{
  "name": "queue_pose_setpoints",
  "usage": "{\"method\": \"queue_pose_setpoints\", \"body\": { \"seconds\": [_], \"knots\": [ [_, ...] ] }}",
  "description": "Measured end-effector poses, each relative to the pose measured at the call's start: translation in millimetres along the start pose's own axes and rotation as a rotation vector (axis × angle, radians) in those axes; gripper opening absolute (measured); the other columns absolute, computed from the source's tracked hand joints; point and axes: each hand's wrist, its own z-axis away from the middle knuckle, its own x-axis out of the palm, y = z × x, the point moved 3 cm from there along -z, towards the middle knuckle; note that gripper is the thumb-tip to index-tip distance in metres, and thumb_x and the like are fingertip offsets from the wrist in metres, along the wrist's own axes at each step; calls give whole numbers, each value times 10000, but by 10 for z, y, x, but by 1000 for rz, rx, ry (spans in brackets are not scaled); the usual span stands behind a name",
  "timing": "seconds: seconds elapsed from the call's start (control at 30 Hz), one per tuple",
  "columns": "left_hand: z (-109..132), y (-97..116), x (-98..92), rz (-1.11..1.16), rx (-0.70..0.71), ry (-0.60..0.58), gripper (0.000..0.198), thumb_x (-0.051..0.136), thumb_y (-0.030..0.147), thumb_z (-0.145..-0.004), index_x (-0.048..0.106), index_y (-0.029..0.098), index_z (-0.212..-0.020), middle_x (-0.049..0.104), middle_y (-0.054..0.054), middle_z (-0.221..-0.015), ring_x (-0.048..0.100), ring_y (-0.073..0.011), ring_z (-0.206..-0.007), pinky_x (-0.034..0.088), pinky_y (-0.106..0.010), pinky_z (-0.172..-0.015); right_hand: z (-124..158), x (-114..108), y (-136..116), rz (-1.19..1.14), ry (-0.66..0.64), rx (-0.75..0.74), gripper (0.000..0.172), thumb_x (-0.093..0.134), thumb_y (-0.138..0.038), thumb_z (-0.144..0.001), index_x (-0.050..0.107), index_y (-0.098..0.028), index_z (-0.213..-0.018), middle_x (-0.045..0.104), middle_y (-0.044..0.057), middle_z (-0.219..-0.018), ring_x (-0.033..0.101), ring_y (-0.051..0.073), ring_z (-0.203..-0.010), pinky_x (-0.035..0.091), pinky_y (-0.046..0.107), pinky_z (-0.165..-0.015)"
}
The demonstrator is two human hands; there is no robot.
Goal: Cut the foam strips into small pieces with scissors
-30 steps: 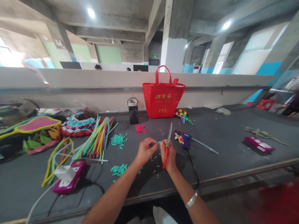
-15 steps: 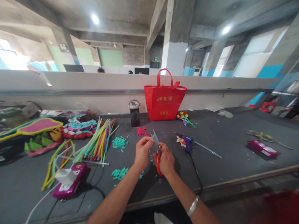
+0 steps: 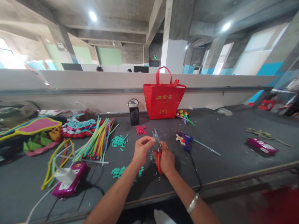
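Scissors (image 3: 157, 149) gripped in right hand (image 3: 166, 160), blades open toward twelve o'clock; left hand (image 3: 141, 149) pinches something tiny, probably light and soft.

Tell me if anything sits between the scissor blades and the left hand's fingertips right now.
Nothing visible does. The right hand holds the red-handled scissors with blades open and pointing up, and the left hand has its fingertips right at the blades. Whatever small piece they pinch is too tiny to tell.

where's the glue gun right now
The blue glue gun lies on the dark table, just right of the right hand holding the red-handled scissors, in front of the red bag.
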Motion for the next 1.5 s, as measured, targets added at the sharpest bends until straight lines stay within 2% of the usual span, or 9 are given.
{"method": "queue_pose_setpoints", "body": {
  "seconds": [0.33,0.57,0.77,0.97,1.3,1.5],
  "knots": [
    [16,28,24,-26,11,-54,137,764,292,-650,704,169,-661,636,-2,-663,529,-114,-628,405,-243,-648,-1,31,35,67,-7,27,238,475,-288,-839,508,-164,-1039,623,4,-638,612,173,-564,309,235,-504],
    [32,84,52,-59,80,-68,145,745,302,-666,688,170,-671,609,-6,-686,515,-127,-674,406,-244,-668,10,50,64,40,-4,33,202,436,-280,-864,501,-166,-1017,635,6,-648,617,164,-556,308,235,-513],
    [14,60,28,-43,38,7,136,715,288,-686,667,161,-681,575,17,-643,465,-96,-615,365,-217,-620,25,45,70,9,-7,57,200,408,-323,-896,489,-172,-1000,643,3,-657,620,163,-551,308,233,-514],
    [-7,41,13,29,44,32,146,699,296,-707,653,159,-688,536,23,-620,441,-91,-601,344,-221,-611,23,6,20,56,-26,53,272,470,-315,-862,482,-164,-1088,660,17,-705,634,169,-588,313,232,-517],
    [-7,53,14,178,-52,-90,144,698,268,-710,630,150,-662,477,35,-571,398,-82,-573,316,-219,-598,23,-5,-20,51,-68,10,310,502,-331,-842,481,-181,-1112,662,13,-733,640,165,-603,336,226,-533],
    [-56,54,-53,178,-114,-201,162,741,255,-664,626,142,-644,514,22,-608,411,-82,-581,307,-220,-590,31,-20,-40,25,-61,-42,317,515,-305,-803,483,-186,-1095,664,12,-746,655,181,-638,362,230,-550]
  ]
}}
